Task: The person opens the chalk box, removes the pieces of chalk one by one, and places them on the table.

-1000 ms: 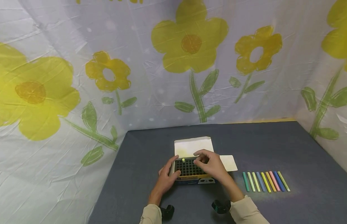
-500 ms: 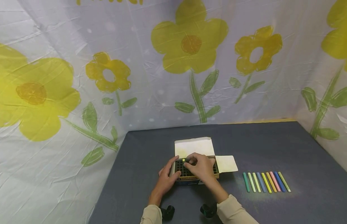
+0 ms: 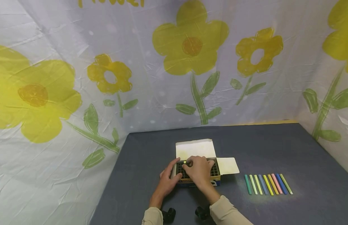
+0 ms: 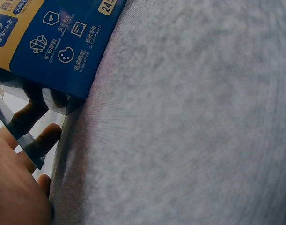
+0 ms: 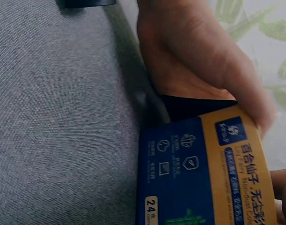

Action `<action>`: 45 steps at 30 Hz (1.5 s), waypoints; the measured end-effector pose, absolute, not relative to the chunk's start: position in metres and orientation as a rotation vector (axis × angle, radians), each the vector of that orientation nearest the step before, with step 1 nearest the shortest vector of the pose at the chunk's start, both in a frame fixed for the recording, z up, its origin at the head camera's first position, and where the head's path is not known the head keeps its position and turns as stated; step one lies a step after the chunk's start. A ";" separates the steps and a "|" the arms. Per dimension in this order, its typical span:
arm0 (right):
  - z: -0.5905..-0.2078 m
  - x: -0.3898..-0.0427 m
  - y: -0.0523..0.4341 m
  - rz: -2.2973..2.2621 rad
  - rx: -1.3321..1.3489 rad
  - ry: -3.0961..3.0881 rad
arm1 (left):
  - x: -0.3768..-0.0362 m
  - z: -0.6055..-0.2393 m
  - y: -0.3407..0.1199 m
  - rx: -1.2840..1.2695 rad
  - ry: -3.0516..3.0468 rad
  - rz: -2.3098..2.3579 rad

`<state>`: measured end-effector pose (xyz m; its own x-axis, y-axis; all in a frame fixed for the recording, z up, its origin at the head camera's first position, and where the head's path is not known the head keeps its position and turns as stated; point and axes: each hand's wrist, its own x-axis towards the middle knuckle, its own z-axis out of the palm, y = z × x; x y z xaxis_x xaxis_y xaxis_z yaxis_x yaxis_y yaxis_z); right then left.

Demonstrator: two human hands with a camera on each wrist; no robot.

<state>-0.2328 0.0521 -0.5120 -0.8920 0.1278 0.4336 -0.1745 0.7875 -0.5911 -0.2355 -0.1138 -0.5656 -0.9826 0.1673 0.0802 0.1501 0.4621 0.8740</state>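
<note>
A chalk box (image 3: 215,182) stands on the table with its white lid folded back. Its dark tray (image 3: 216,168) has rows of round holes. My left hand (image 3: 166,182) grips the box's left end, thumb over the front rim and fingers toward the back. In the left corner a yellow-green chalk stick (image 3: 185,162) pokes up. My right hand (image 3: 198,170) is over the tray, thumb and forefinger pinching at that stick; its lower part is hidden. The right wrist view shows the blue and yellow box side (image 5: 180,168) below the right hand (image 5: 199,47).
To the right, several coloured chalk sticks (image 3: 268,184) lie in a row on the dark grey tabletop (image 3: 151,147). A white side flap (image 3: 228,165) sticks out from the box's right end. A flower-printed curtain (image 3: 151,103) hangs behind and beside the table.
My right hand has moved left across the tray, from the middle of the box to the yellow-green chalk stick. The left hand keeps its hold on the box.
</note>
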 end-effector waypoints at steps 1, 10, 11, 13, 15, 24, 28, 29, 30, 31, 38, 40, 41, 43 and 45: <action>-0.513 -0.233 0.051 0.885 0.034 -2.515 | -0.235 -0.566 -0.114 0.288 2.675 1.594; -0.516 -0.238 0.046 0.822 0.007 -2.506 | -0.238 -0.567 -0.113 0.294 2.698 1.591; -0.516 -0.238 0.046 0.823 0.007 -2.503 | -0.238 -0.567 -0.113 0.298 2.702 1.586; -0.516 -0.237 0.046 0.825 0.012 -2.496 | -0.239 -0.568 -0.113 0.302 2.709 1.580; -0.516 -0.237 0.047 0.839 0.023 -2.488 | -0.239 -0.568 -0.113 0.301 2.711 1.579; -0.512 -0.237 0.053 0.992 0.101 -2.414 | -0.238 -0.569 -0.114 0.329 2.714 1.600; -0.511 -0.239 0.055 1.052 0.144 -2.422 | -0.238 -0.568 -0.114 0.343 2.709 1.608; -0.511 -0.239 0.056 1.070 0.158 -2.425 | -0.238 -0.568 -0.114 0.343 2.710 1.606; -0.510 -0.239 0.057 1.091 0.173 -2.428 | -0.238 -0.568 -0.114 0.340 2.710 1.604; -0.510 -0.239 0.057 1.116 0.187 -2.428 | -0.238 -0.567 -0.114 0.336 2.709 1.602; -0.509 -0.236 0.061 1.249 0.244 -2.389 | -0.237 -0.566 -0.114 0.326 2.687 1.600; -0.510 -0.237 0.062 1.251 0.255 -2.380 | -0.237 -0.566 -0.114 0.324 2.676 1.605; -0.510 -0.238 0.062 1.254 0.263 -2.375 | -0.237 -0.566 -0.114 0.325 2.671 1.607; -0.510 -0.239 0.063 1.255 0.280 -2.366 | -0.237 -0.565 -0.114 0.312 2.670 1.601; -0.511 -0.240 0.065 1.270 0.305 -2.353 | -0.236 -0.565 -0.114 0.305 2.668 1.596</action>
